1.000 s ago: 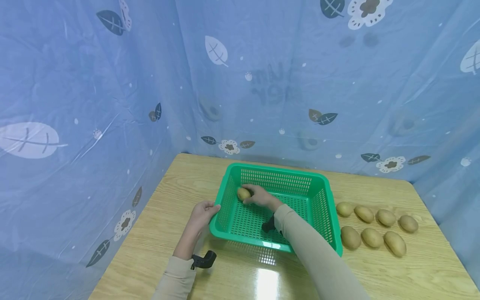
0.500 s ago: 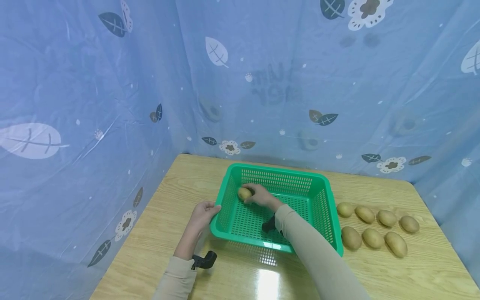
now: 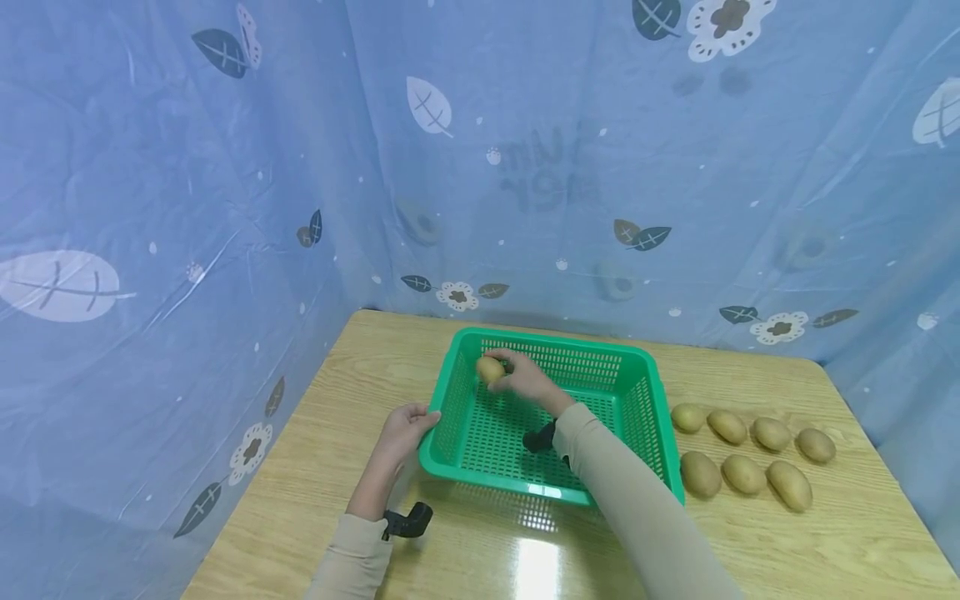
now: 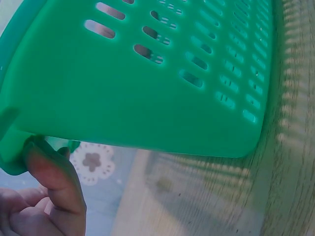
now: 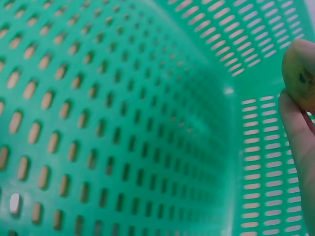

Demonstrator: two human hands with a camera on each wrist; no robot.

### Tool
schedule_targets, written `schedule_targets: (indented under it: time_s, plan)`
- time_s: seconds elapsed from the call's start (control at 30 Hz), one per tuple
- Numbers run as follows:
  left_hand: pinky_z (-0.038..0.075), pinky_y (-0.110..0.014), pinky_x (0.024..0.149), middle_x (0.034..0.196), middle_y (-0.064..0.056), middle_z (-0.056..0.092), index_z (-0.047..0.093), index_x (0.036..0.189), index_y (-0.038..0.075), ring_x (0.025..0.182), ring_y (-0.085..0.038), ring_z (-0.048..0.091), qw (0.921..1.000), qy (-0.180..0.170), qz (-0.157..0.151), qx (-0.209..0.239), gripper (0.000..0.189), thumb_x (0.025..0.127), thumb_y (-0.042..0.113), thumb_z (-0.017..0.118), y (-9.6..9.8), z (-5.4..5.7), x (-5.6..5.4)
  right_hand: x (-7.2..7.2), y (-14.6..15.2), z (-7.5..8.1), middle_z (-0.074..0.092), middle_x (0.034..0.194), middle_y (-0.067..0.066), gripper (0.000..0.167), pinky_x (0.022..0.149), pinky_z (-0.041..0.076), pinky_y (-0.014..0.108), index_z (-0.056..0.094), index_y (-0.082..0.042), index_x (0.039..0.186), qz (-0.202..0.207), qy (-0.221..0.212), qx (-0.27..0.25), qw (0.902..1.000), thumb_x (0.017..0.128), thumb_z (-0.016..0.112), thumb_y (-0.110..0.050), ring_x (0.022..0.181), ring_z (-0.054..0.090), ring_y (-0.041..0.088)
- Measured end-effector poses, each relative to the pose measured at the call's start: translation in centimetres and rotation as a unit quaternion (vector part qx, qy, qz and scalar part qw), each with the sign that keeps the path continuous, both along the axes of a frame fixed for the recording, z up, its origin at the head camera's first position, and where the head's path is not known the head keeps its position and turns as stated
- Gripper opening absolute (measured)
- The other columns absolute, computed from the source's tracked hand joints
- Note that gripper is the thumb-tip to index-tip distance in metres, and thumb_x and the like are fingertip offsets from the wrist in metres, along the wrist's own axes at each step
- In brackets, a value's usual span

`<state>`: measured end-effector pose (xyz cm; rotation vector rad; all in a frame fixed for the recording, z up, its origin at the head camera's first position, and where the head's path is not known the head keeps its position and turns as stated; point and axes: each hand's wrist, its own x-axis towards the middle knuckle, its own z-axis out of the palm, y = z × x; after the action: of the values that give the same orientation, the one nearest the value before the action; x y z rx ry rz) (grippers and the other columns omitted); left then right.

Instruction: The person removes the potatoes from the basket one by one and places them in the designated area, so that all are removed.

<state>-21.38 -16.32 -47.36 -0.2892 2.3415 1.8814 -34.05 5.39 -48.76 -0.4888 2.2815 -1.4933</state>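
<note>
A green slotted plastic basket (image 3: 551, 492) stands on the wooden table. My left hand (image 3: 403, 429) pinches its left rim between thumb and fingers; in the left wrist view the thumb (image 4: 56, 174) lies against the rim. My right hand (image 3: 528, 381) reaches into the basket and grips a potato (image 3: 490, 370) near the far left corner, above the basket floor. In the right wrist view the potato (image 5: 299, 78) is at the right edge, partly cut off, with a dark spot on its skin.
Several potatoes (image 3: 745, 475) lie in two rows on the table (image 3: 847, 533) to the right of the basket. A blue patterned curtain (image 3: 525, 167) hangs behind the table and along its left side. Black camera mounts (image 3: 408, 521) sit on both wrists.
My right hand has lifted the potato slightly up and toward the far side of the basket. The left hand keeps its hold on the rim.
</note>
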Motion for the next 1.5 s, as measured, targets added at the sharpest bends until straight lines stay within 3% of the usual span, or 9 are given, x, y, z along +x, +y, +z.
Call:
schedule_targets:
  time_s: [0.27, 0.47, 0.7, 0.93, 1.07, 1.33, 1.5]
  plan:
    - [0.054, -0.028, 0.071, 0.101, -0.023, 0.066, 0.053, 0.119, -0.013, 0.085, -0.023, 0.067, 0.9999, -0.006, -0.009, 0.001, 0.035, 0.097, 0.015, 0.053, -0.2, -0.2, -0.1, 0.4, 0.6, 2.1, 0.043, 0.143, 0.009, 0.064, 0.095, 0.047, 0.049, 0.043, -0.016, 0.143, -0.012, -0.015, -0.054, 0.9984, 0.085, 0.068, -0.003, 0.127, 0.047, 0.031]
    - [0.054, -0.027, 0.071, 0.1, -0.02, 0.067, 0.054, 0.119, -0.01, 0.084, -0.02, 0.067, 1.0, -0.004, -0.003, 0.002, 0.036, 0.096, 0.018, 0.055, -0.1, 0.0, 0.0, 1.0, 1.4, 3.8, 0.044, 0.144, 0.008, 0.066, 0.094, 0.049, 0.044, 0.042, -0.017, 0.143, -0.027, -0.006, -0.068, 0.9973, 0.084, 0.07, -0.006, 0.13, 0.045, 0.029]
    - [0.055, -0.028, 0.071, 0.099, -0.02, 0.067, 0.053, 0.12, -0.011, 0.083, -0.019, 0.067, 1.0, 0.002, -0.004, 0.001, 0.038, 0.096, 0.019, 0.055, 0.0, 0.0, 0.1, 2.0, 2.7, 5.5, 0.04, 0.145, 0.008, 0.064, 0.095, 0.047, 0.049, 0.042, -0.019, 0.143, -0.023, 0.006, -0.098, 0.9948, 0.086, 0.069, -0.005, 0.129, 0.045, 0.031]
    - [0.055, -0.028, 0.072, 0.099, -0.019, 0.067, 0.055, 0.119, -0.01, 0.082, -0.017, 0.067, 1.0, -0.003, -0.002, -0.001, 0.037, 0.095, 0.019, 0.056, -0.1, 0.2, 0.0, 3.2, 4.4, 7.2, 0.04, 0.145, 0.005, 0.066, 0.092, 0.05, 0.044, 0.044, -0.025, 0.141, -0.028, 0.027, -0.102, 0.994, 0.083, 0.074, -0.018, 0.128, 0.047, 0.03]
    - [0.054, -0.028, 0.073, 0.099, -0.019, 0.067, 0.055, 0.119, -0.009, 0.083, -0.016, 0.066, 1.0, -0.005, -0.001, -0.001, 0.036, 0.095, 0.018, 0.056, -0.1, 0.1, -0.1, 4.1, 5.6, 8.1, 0.04, 0.146, 0.004, 0.064, 0.094, 0.049, 0.044, 0.044, -0.026, 0.141, -0.03, 0.037, -0.104, 0.9934, 0.084, 0.072, -0.016, 0.129, 0.046, 0.029]
    - [0.054, -0.029, 0.074, 0.099, -0.019, 0.067, 0.055, 0.118, -0.01, 0.083, -0.017, 0.066, 1.0, -0.005, 0.004, -0.005, 0.034, 0.095, 0.016, 0.055, 0.0, 0.1, -0.1, 5.6, 8.3, 8.9, 0.043, 0.142, 0.008, 0.066, 0.091, 0.05, 0.042, 0.042, -0.026, 0.142, -0.037, 0.056, -0.113, 0.9913, 0.084, 0.072, -0.02, 0.125, 0.05, 0.03]
    - [0.054, -0.028, 0.074, 0.1, -0.02, 0.066, 0.054, 0.119, -0.011, 0.084, -0.018, 0.066, 0.9999, -0.011, -0.003, -0.002, 0.035, 0.096, 0.016, 0.054, 0.1, 0.6, 0.2, 6.8, 10.5, 9.2, 0.044, 0.142, 0.008, 0.066, 0.088, 0.053, 0.035, 0.04, -0.018, 0.144, -0.046, 0.071, -0.143, 0.986, 0.085, 0.071, -0.017, 0.118, 0.056, 0.017]
